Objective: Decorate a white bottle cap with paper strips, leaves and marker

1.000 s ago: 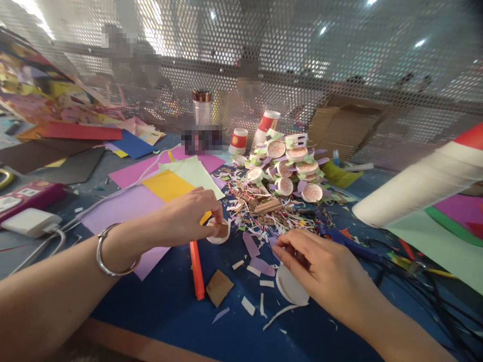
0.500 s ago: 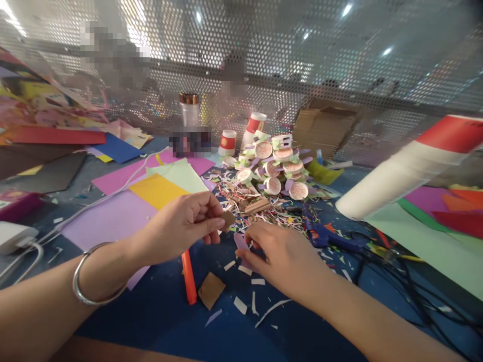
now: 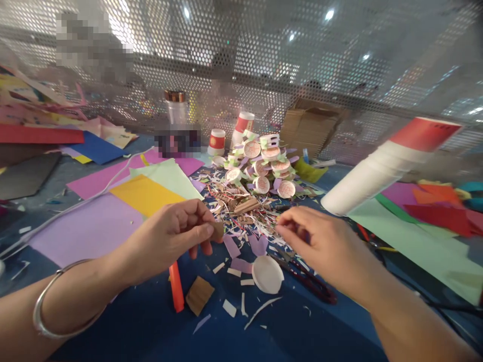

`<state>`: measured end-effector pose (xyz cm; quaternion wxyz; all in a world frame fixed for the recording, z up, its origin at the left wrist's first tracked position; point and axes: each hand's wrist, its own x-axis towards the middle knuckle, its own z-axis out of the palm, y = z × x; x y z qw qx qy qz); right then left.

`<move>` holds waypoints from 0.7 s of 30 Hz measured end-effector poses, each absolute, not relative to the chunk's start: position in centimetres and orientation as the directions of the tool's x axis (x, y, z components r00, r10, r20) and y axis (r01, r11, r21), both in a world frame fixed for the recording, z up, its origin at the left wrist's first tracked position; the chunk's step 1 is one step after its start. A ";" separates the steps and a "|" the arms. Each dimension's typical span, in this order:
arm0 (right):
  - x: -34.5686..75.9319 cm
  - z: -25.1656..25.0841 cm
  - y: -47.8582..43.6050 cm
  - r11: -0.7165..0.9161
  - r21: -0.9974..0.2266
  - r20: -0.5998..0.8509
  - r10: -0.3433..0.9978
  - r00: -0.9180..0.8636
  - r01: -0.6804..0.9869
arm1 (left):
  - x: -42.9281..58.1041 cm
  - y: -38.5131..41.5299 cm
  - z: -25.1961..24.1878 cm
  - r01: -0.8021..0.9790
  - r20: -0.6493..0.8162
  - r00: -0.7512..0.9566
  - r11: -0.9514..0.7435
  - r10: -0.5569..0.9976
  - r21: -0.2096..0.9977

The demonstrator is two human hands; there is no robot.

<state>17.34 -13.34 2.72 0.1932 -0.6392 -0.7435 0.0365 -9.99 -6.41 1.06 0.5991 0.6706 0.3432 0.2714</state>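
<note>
My left hand pinches a small piece of brown cardboard between thumb and fingers. Over the scrap pile, my right hand has its fingers curled; whatever is inside the grip is hidden. Below and between the hands lies a white paper disc, with purple paper strips around it. Dark-handled scissors rest beneath the right hand. A square of brown cardboard and an orange-red stick-like tool are on the table below the left hand.
Behind the paper scraps stands a heap of small decorated paper discs. Stacked paper cups lean at the right, by coloured sheets. More sheets spread left, under a white cable. A perforated metal screen closes the back.
My right hand has moved right, away from the purple strips, uncovering the white disc and scissors. It now covers where the blue glue gun lay. My left hand still holds its cardboard.
</note>
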 end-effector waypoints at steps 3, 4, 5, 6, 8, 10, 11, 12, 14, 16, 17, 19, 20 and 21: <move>21.7 2.1 -14.0 0.040 -0.172 0.232 0.973 0.001 0.984 | -9.9 -6.6 0.7 0.153 -0.074 0.631 -0.030 0.773 0.988; 22.9 1.7 -14.2 0.009 -0.122 0.229 0.973 0.019 0.992 | -9.9 -6.6 0.6 0.151 -0.087 0.635 -0.013 0.768 0.988; 24.0 1.1 -14.4 0.005 -0.080 0.208 0.978 0.011 0.997 | -9.8 -6.7 0.5 0.144 -0.099 0.640 0.008 0.762 0.990; 24.8 0.6 -14.5 0.018 -0.037 0.193 0.981 -0.010 0.999 | -9.7 -6.7 0.5 0.136 -0.115 0.647 0.034 0.754 0.990; 25.8 -0.5 -14.6 0.046 0.045 0.163 0.985 -0.053 0.998 | -9.5 -6.9 0.4 0.116 -0.138 0.659 0.080 0.739 0.990; 26.1 -1.1 -14.4 0.041 0.075 0.150 0.987 -0.052 0.996 | -9.4 -6.9 0.4 0.123 -0.157 0.666 0.100 0.729 0.987; 26.1 -1.3 -14.2 0.032 0.079 0.146 0.988 -0.043 0.996 | -9.4 -7.0 0.4 0.133 -0.164 0.670 0.100 0.724 0.986; 26.0 -1.4 -14.0 0.024 0.080 0.144 0.989 -0.035 0.997 | -9.3 -7.0 0.5 0.144 -0.170 0.674 0.097 0.719 0.985; 25.7 -1.4 -13.7 0.012 0.082 0.139 0.990 -0.024 0.997 | -9.3 -7.0 0.6 0.159 -0.173 0.678 0.088 0.715 0.983; 25.4 -1.2 -13.4 0.007 0.082 0.142 0.990 -0.018 0.997 | -9.4 -7.0 0.8 0.155 -0.158 0.666 0.071 0.729 0.985; 25.3 -1.2 -13.4 0.006 0.080 0.147 0.989 -0.017 0.997 | -9.4 -7.0 0.9 0.149 -0.144 0.658 0.059 0.739 0.987; 25.0 -1.1 -13.4 0.008 0.076 0.164 0.986 -0.020 0.997 | -9.4 -7.1 1.1 0.133 -0.106 0.651 0.025 0.751 0.991; 24.9 -1.1 -13.4 0.011 0.074 0.175 0.984 -0.024 0.997 | -9.5 -7.2 1.1 0.123 -0.092 0.654 0.014 0.751 0.992; 24.8 -1.1 -13.5 0.016 0.073 0.185 0.982 -0.029 0.997 | -9.5 -7.2 1.1 0.114 -0.086 0.654 0.015 0.752 0.993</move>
